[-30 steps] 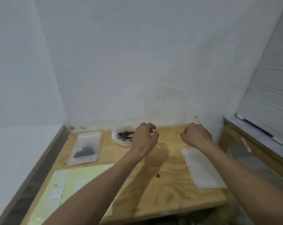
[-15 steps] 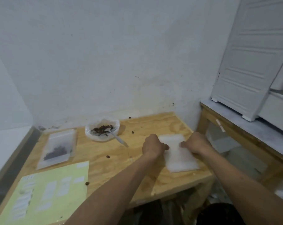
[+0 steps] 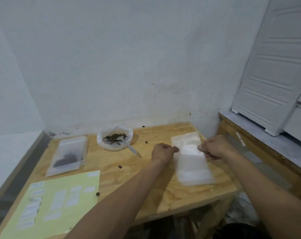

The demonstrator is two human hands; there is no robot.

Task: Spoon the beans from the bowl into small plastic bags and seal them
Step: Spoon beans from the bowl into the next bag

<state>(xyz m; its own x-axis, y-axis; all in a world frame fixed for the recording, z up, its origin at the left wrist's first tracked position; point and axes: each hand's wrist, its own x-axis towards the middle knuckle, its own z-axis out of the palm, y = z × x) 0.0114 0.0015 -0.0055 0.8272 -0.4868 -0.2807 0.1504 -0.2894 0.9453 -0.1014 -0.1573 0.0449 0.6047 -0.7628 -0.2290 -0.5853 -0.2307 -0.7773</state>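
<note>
A clear bowl lined with plastic holds dark beans at the back of the wooden table. A white plastic spoon leans in it, handle toward me. A stack of empty clear bags lies on the right. My left hand pinches the top bag's left edge and my right hand pinches its right edge. A filled bag lies flat on the left.
A pale yellow sheet with white labels covers the front left. Loose beans are scattered on the wood. A second wooden bench with a white cabinet stands to the right. White walls close the back and left.
Both hands dropped from mid-air above the table to the bag stack on the right and took hold of the top bag. The view turned right and downward.
</note>
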